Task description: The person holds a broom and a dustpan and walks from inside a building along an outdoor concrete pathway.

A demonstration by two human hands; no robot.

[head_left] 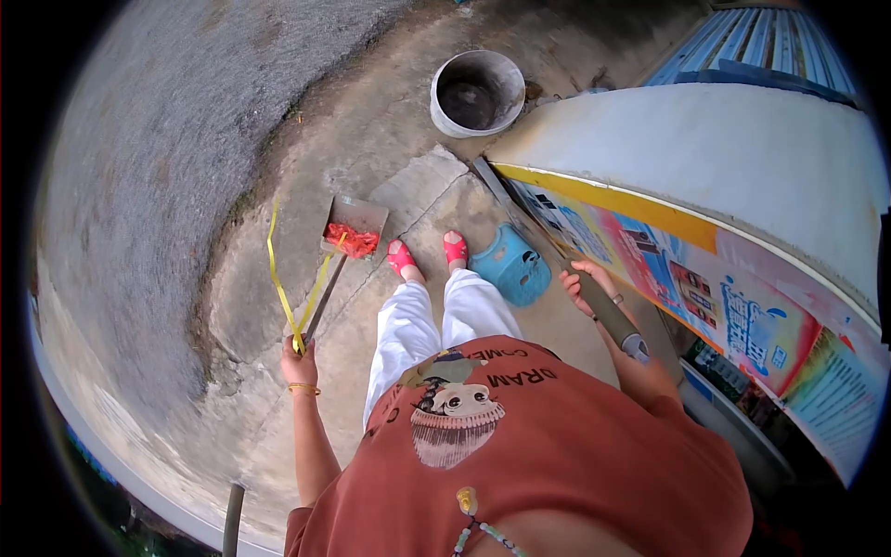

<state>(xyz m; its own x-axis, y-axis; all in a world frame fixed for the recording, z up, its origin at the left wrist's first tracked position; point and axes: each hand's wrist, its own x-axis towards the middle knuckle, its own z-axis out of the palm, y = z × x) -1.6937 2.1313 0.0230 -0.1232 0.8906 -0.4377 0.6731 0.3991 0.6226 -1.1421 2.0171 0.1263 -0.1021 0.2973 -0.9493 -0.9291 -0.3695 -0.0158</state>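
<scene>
My left hand [299, 360] is closed round the handle of a dustpan [369, 214] and a yellow strap [277, 278] that loops out above it. Red crumpled material [360, 242] lies in the pan, left of my feet. On the right, my right hand [591, 286] holds a thick grey-green pole [614, 320], its fingers curled round it. The pole runs up-left beside the printed panel; its far end is hard to make out. A blue plastic stool [512, 266] sits between my feet and my right hand.
A whitish bucket [441, 104] stands on the concrete ahead. A white counter [705, 130] with a printed front panel [733, 306] borders the right side. Blue corrugated metal [770, 42] is at the upper right. Rough grey paving [167, 139] spreads at the left; a post [234, 520] rises at the lower left.
</scene>
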